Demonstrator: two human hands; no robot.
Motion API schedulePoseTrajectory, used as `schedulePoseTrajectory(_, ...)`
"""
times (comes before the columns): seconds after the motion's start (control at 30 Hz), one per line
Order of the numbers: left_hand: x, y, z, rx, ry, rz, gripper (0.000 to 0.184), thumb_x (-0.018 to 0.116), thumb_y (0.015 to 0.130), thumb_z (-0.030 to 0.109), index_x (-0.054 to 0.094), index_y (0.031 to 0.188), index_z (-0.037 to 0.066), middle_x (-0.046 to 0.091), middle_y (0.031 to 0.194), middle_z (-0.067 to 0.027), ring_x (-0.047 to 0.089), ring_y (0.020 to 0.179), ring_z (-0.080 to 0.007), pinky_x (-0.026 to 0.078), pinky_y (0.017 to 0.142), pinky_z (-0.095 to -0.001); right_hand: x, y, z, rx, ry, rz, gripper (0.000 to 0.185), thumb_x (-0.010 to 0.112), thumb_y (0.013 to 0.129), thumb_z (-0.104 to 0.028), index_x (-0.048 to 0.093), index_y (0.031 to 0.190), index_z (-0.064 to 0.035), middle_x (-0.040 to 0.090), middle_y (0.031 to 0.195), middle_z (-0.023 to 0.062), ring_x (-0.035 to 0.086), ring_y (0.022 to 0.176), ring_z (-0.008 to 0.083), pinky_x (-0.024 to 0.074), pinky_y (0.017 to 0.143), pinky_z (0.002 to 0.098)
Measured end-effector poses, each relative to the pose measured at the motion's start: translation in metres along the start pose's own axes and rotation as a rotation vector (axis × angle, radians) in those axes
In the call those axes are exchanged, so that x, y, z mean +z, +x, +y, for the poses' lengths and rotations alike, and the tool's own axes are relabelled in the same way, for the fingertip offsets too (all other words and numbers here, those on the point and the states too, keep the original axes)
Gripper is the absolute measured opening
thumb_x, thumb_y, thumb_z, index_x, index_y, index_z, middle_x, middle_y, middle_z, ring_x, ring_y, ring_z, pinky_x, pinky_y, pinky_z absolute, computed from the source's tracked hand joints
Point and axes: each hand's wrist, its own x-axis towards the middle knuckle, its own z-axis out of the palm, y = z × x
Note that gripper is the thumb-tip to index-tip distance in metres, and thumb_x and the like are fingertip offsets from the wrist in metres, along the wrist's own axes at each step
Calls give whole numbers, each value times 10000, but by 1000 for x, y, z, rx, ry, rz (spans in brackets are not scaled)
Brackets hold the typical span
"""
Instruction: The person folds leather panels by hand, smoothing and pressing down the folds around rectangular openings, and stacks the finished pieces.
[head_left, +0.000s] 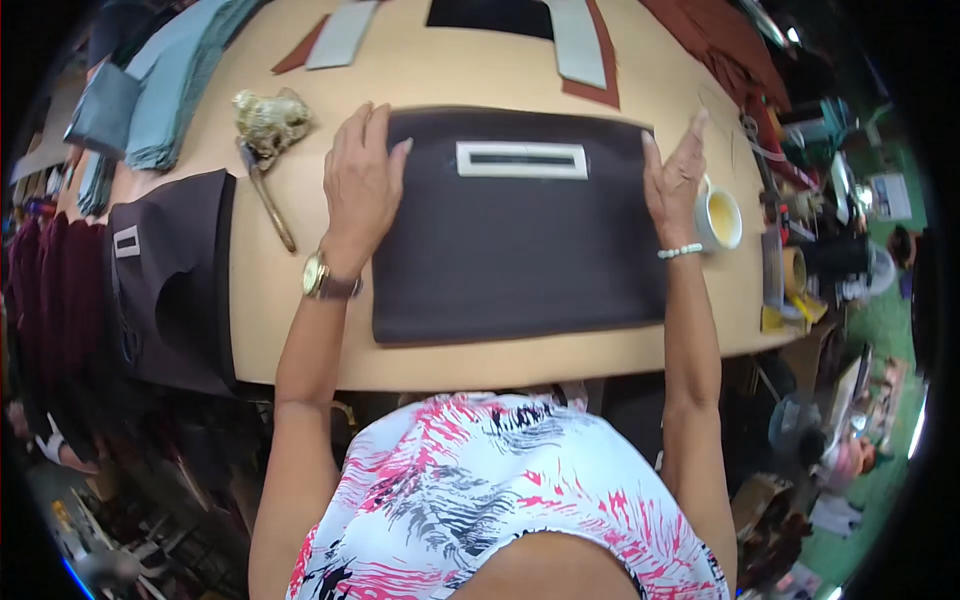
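Dark brown panel (520,265), smooth and roughly rectangular, lying flat on a pale tan worktable (425,70) at the near edge, directly before the wearer. The workroom beyond is crowded, with a green floor (868,312) at right and maroon cloth (65,270) at far left.

Counted on the table: two brown panels, the second panel (170,310) rumpled, at left; one cream mug (704,232) of yellow liquid (722,217), just beside the right wrist; one crusted lump (275,122); one wooden-handled tool (270,208) touching it; two pale grey strips (342,35) and one black piece (490,14) along the far side.

The main panel carries a white rectangular frame (523,149) around a dark slot near its far edge.

The left hand (362,180) rests at the panel's left edge; the right hand (678,185) is at its right edge. Both have fingers extended, gripping nothing.
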Motion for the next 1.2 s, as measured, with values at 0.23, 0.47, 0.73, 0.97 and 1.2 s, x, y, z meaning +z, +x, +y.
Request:
schedulePoseTrajectory(0.23,-19,-106,98,254,-122,-506,493,517,878,220,410,1296,-20,412,1343,-177,359,1271,-334,276,1026,-493,-79,-154,-129,-207,381,-582,658,511,860,-413,355,1340,10,434,1326,198,387,1248,351,203,1018,583)
schedulePoseTrajectory(0.47,-16,-135,79,245,31,-613,524,480,894,321,414,1292,-14,463,1245,-182,399,1166,-365,249,1017,-503,-105,-212,-83,-99,122,-571,657,455,863,-429,342,1380,-41,416,1381,93,395,1276,210,67,1036,631)
schedulePoseTrajectory(0.73,-72,-139,33,124,239,-683,471,503,890,333,479,1232,10,493,1070,-175,454,993,-354,280,939,-525,-137,-187,21,309,-112,-363,604,505,886,-267,283,1401,-45,539,1267,77,498,1179,252,92,999,676)
schedulePoseTrajectory(0.97,-78,-138,50,433,49,-582,373,642,758,78,583,1119,6,581,1144,-158,566,1032,-320,487,840,-378,-128,-157,-3,603,-8,-335,788,685,698,-92,267,1357,21,609,844,142,596,777,305,445,730,419)
schedulePoseTrajectory(1.2,-79,-102,27,286,-160,-679,403,545,747,-73,588,1135,30,643,1041,-139,631,899,-260,515,776,-338,-98,-139,27,818,504,-234,776,678,681,-81,278,1330,64,586,755,137,600,714,223,493,675,334)
